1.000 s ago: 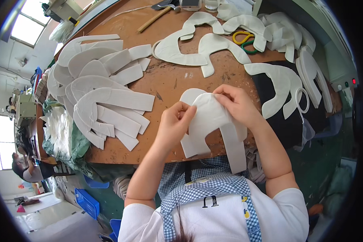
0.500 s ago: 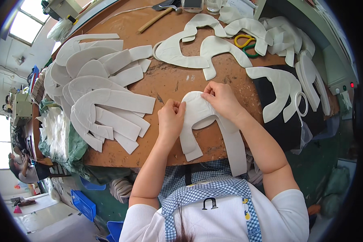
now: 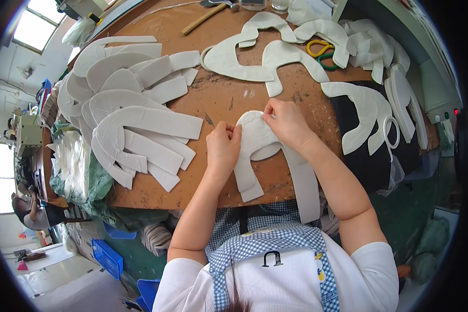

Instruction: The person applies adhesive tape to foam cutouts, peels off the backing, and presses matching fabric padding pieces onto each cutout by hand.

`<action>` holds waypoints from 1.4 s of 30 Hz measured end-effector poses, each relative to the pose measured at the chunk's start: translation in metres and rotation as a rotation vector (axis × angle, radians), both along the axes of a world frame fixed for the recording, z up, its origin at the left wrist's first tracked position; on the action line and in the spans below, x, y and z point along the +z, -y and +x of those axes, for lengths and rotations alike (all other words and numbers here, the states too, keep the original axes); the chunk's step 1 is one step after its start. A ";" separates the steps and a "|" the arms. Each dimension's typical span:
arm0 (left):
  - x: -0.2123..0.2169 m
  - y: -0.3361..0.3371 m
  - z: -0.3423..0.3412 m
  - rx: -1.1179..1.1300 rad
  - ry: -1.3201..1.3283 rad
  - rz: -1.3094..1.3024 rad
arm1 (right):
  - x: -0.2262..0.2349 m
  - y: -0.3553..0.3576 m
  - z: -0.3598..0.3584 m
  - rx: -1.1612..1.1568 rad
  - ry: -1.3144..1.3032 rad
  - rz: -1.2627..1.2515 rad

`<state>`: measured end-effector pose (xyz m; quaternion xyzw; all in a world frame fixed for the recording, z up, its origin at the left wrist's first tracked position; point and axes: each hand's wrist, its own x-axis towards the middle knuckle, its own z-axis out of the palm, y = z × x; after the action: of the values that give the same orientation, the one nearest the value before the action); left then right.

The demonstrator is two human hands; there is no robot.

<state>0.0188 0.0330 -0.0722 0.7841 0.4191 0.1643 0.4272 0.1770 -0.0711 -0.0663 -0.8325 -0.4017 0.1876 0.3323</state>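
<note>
Before me a white U-shaped padded piece [image 3: 257,130] lies on the brown table, its curved end away from me and its longer leg hanging over the front edge. A smaller curved layer shows under its arch. My left hand [image 3: 223,145] is closed at the left side of the curve, thumb and fingers pinching the rim. My right hand [image 3: 287,124] pinches the top right of the same curve. The fingertips hide the exact spots they grip. To the left lies a fanned pile of similar white U-shaped pieces [image 3: 156,125].
More white curved pieces [image 3: 291,54] lie at the back, beside yellow-and-green-handled scissors [image 3: 322,52]. A hammer [image 3: 205,20] rests at the far edge. On the right, a black sheet [image 3: 356,166] carries white pieces and a white ring [image 3: 390,132]. A person [image 3: 31,208] sits far left.
Both hands stay pinched on the U-shaped piece with barely any movement. The whole view has shifted slightly, so the table's things appear a little higher.
</note>
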 end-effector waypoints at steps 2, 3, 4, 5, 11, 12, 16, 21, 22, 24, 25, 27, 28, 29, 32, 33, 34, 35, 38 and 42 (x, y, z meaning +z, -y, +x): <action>0.005 0.002 -0.008 -0.012 0.065 -0.083 | 0.000 0.000 0.000 -0.001 0.033 0.016; 0.007 0.002 -0.016 -0.009 0.055 -0.089 | -0.002 -0.001 0.001 0.002 0.023 0.011; 0.010 0.004 -0.025 -0.005 0.012 -0.196 | -0.003 -0.001 0.002 0.003 0.018 0.019; 0.016 0.006 -0.032 -0.001 -0.032 -0.302 | -0.005 -0.002 0.003 0.002 0.014 0.028; 0.023 0.021 -0.061 0.045 -0.005 -0.595 | -0.004 -0.002 0.002 -0.002 0.041 0.012; 0.022 0.021 -0.063 0.049 0.001 -0.616 | -0.004 -0.002 0.000 0.001 0.039 0.015; 0.017 0.022 -0.064 0.059 0.016 -0.614 | -0.004 -0.001 -0.007 0.000 0.123 0.020; 0.021 0.023 -0.061 0.043 -0.095 -0.484 | -0.006 -0.002 -0.009 0.003 0.174 0.022; 0.032 0.025 -0.056 0.043 -0.095 -0.481 | -0.006 -0.001 -0.009 0.007 0.173 0.028; 0.055 0.030 -0.041 -0.219 -0.600 0.068 | -0.009 0.000 -0.006 0.000 0.176 0.030; 0.052 0.030 -0.038 -0.221 -0.598 0.071 | -0.011 0.000 -0.005 -0.006 0.172 0.041; 0.034 0.029 -0.033 -0.362 -0.117 0.474 | -0.013 0.002 -0.004 -0.011 0.183 0.042; 0.027 0.031 -0.023 -0.365 -0.107 0.474 | -0.014 0.004 0.000 0.001 0.164 0.090; 0.021 0.035 -0.013 -0.518 0.029 0.275 | -0.013 0.007 0.002 0.014 0.141 0.139; 0.005 0.036 -0.007 -0.748 0.111 0.208 | 0.002 0.036 -0.001 -0.102 0.067 0.134; 0.002 0.033 -0.007 -0.813 0.049 0.350 | 0.008 0.046 -0.003 -0.109 0.071 0.128; 0.006 0.034 -0.007 -0.836 0.030 0.300 | 0.015 0.062 -0.007 -0.158 -0.020 0.101; 0.008 0.034 -0.007 -0.839 0.033 0.292 | 0.018 0.073 -0.012 -0.205 -0.115 0.079; 0.009 0.035 -0.006 -0.875 -0.024 0.360 | 0.013 0.095 -0.023 -0.262 -0.310 0.108; 0.011 0.036 -0.003 -0.898 -0.059 0.364 | 0.007 0.102 -0.024 -0.275 -0.365 0.165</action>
<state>0.0154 -0.0030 -0.0610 0.9539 0.0159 0.0122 0.2996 0.1527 -0.1726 -0.0592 -0.8018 -0.2315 0.2547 0.4886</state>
